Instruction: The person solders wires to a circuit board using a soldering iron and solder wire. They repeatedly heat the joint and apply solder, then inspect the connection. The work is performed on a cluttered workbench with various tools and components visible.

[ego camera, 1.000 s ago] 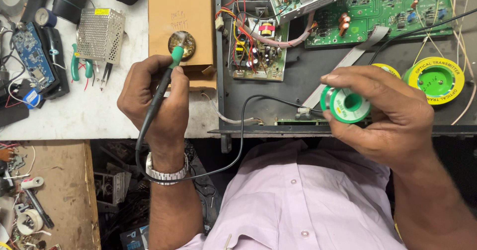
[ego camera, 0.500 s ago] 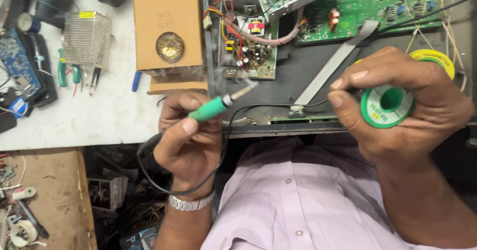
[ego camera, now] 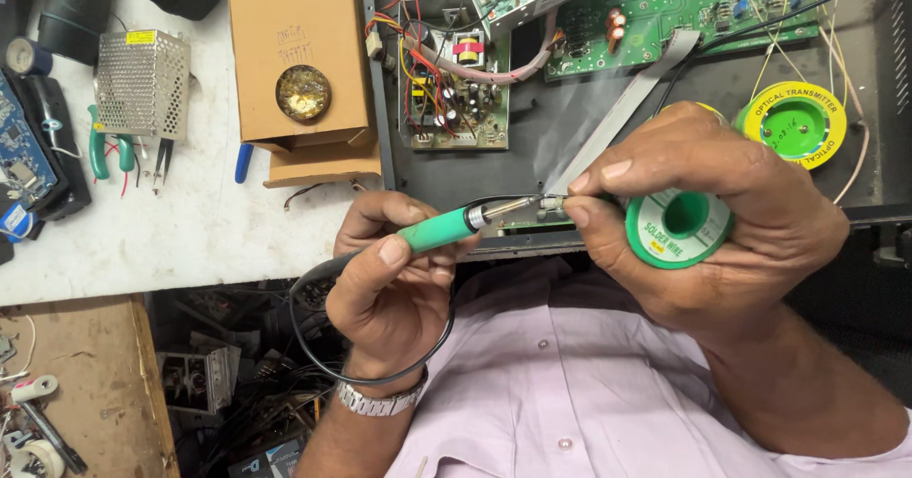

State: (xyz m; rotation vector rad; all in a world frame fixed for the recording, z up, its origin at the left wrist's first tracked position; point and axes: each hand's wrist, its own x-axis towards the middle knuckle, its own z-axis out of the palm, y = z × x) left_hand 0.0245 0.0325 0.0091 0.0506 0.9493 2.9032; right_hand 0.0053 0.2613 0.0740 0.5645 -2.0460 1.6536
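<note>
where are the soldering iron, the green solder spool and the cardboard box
soldering iron (ego camera: 437, 232), head view, on its green handle in the left hand
green solder spool (ego camera: 681, 229), head view, on the spool's green flange in the right hand
cardboard box (ego camera: 285, 36), head view, on its bare top face

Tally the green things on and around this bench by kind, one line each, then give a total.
Soldering iron with green handle, in the left hand: 1
Green solder spool, in the right hand: 1
Yellow reel with green hub: 1
Green circuit board: 1
Green-handled pliers: 1
Total: 5
</note>
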